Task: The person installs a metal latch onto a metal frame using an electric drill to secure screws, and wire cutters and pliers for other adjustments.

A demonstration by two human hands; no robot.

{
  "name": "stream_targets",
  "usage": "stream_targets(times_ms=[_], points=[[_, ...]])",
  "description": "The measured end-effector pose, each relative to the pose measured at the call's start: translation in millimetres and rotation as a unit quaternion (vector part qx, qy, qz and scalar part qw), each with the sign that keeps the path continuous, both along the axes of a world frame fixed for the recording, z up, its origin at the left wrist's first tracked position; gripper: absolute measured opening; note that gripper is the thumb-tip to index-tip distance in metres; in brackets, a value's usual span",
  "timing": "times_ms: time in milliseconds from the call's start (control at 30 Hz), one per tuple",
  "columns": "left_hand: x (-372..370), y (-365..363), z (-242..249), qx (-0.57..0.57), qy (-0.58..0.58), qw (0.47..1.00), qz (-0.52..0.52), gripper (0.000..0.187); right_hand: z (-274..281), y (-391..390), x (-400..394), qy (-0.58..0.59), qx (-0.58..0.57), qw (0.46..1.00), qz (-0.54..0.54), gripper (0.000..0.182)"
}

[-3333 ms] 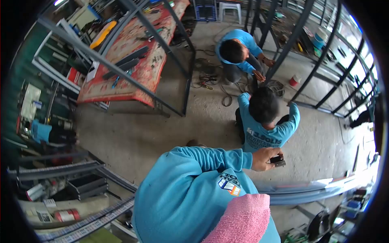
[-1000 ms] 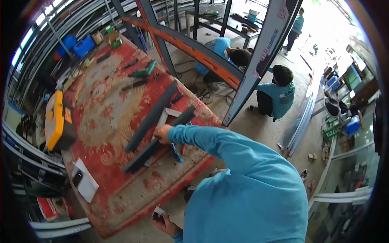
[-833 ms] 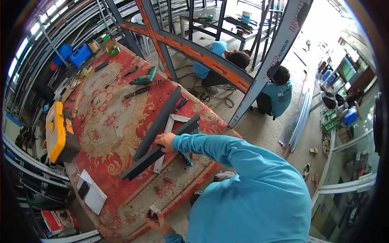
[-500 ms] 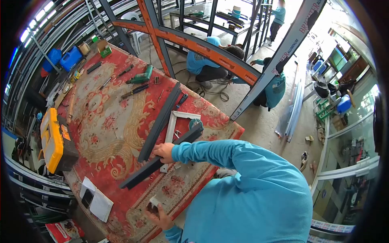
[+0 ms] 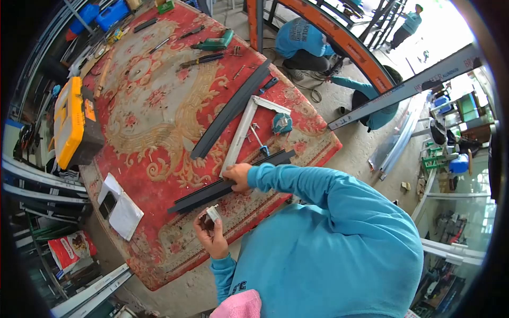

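My right hand [image 5: 239,177] lies over a dark grey aluminium profile [image 5: 273,159], fingers curled round it near its middle. The profile rests along the near edge of the carpeted table [image 5: 132,143]. Right by those fingertips is the lower end of a silver square [image 5: 239,132]. My left hand [image 5: 211,236] is closed on a small silvery metal piece [image 5: 213,213], held upright just short of the profile. A second dark profile [image 5: 230,108] lies beyond the square. Inside the square's angle are a blue-tipped tool [image 5: 263,148] and a teal tape measure [image 5: 282,123].
Farther back lie a green power drill [image 5: 214,41], pliers [image 5: 201,60] and a screwdriver [image 5: 269,85]. A yellow toolbox [image 5: 69,124] and an open notebook [image 5: 125,217] stand at the left. An orange-faced frame [image 5: 339,37] rises past the table, with co-workers [image 5: 302,42] crouching behind it.
My right hand has shifted the dark profile toward me, off the square, uncovering the tape measure and blue-tipped tool. My left hand has come up closer to the profile. The view has turned.
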State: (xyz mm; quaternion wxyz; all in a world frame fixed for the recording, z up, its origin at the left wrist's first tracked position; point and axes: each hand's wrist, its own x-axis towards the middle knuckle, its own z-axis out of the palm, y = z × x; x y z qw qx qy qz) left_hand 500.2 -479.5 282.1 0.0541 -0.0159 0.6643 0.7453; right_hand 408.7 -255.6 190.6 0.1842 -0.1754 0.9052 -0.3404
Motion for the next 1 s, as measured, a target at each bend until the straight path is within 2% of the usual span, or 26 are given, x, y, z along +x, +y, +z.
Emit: stream_targets(times_ms=[33,67,100,133,167,200,233,267,300,367,400,467,500,567,600,633,667,700,767,833,867,933,967,1000], points=[[1,-5,0,-0.004,-0.001,1.0,-0.001,0.035,6,4,-9,-0.026,-0.022,0.999,-0.017,0.051],[4,-11,-1,-0.009,0.002,1.0,0.008,0.035,-16,6,-22,0.073,-0.041,0.993,-0.079,0.057],[7,-16,-2,-0.014,0.005,1.0,0.018,0.036,-17,14,-47,0.155,-0.017,0.985,-0.069,0.056],[9,-21,-3,-0.019,0.008,0.999,0.029,0.037,-1,18,-66,0.238,-0.004,0.96,-0.146,0.052],[12,-27,-2,-0.023,0.011,0.999,0.037,0.037,18,24,-86,0.209,0.09,0.959,-0.166,0.056],[14,-32,-1,-0.03,0.004,0.998,0.048,0.038,17,34,-103,0.308,0.121,0.929,-0.167,0.061],[16,-36,-1,-0.036,-0.002,0.998,0.057,0.038,9,45,-121,0.303,0.19,0.923,-0.145,0.067],[18,-40,-2,-0.038,0.0,0.997,0.062,0.038,-3,53,-136,0.274,0.288,0.909,-0.123,0.066],[20,-44,-5,-0.025,0.009,0.996,0.08,0.039,-7,59,-146,0.238,0.331,0.908,-0.101,0.063],[23,-52,-7,-0.013,0.022,0.995,0.101,0.04,-10,70,-162,0.184,0.391,0.901,-0.046,0.05],[25,-56,-8,-0.007,0.018,0.993,0.115,0.041,-6,69,-173,0.189,0.389,0.901,-0.043,0.05],[28,-64,-8,-0.003,0.013,0.991,0.135,0.041,1,63,-189,0.101,0.412,0.905,0.023,0.042],[29,-66,-7,0.002,0.006,0.991,0.134,0.042,3,55,-191,0.101,0.41,0.906,0.025,0.042],[30,-68,-9,0.012,-0.008,0.992,0.122,0.043,8,37,-194,0.333,0.26,0.906,0.005,0.034],[29,-69,-12,-0.004,-0.009,0.992,0.122,0.042,16,16,-198,0.291,0.299,0.909,0.025,0.032],[29,-69,-15,-0.023,-0.013,0.993,0.117,0.042,28,-6,-189,0.344,0.25,0.905,0.018,0.029],[27,-66,-11,-0.025,-0.02,0.994,0.108,0.042,13,-30,-193,0.39,0.219,0.894,0.013,0.028],[24,-62,-11,-0.023,-0.027,0.995,0.088,0.042,1,-53,-197,0.483,0.176,0.858,0.0,0.016],[20,-60,-11,-0.024,-0.012,0.991,0.128,0.044,-6,-101,-190,0.491,0.13,0.861,-0.014,0.01],[13,-66,-12,-0.076,-0.033,0.993,0.083,0.048,-10,-128,-175,0.434,0.151,0.888,-0.016,0.009],[8,-65,-8,-0.086,-0.013,0.992,0.096,0.048,-31,-143,-176,0.435,0.145,0.887,-0.045,0.011],[5,-61,-8,-0.071,0.003,0.989,0.13,0.048,-57,-152,-168,0.418,0.132,0.893,-0.097,0.019],[4,-58,-2,-0.081,0.0,0.992,0.092,0.048,-61,-150,-158,0.405,0.122,0.899,-0.113,0.025],[2,-53,6,-0.122,-0.016,0.99,0.069,0.048,-45,-139,-143,0.336,0.108,0.93,-0.102,0.037]])
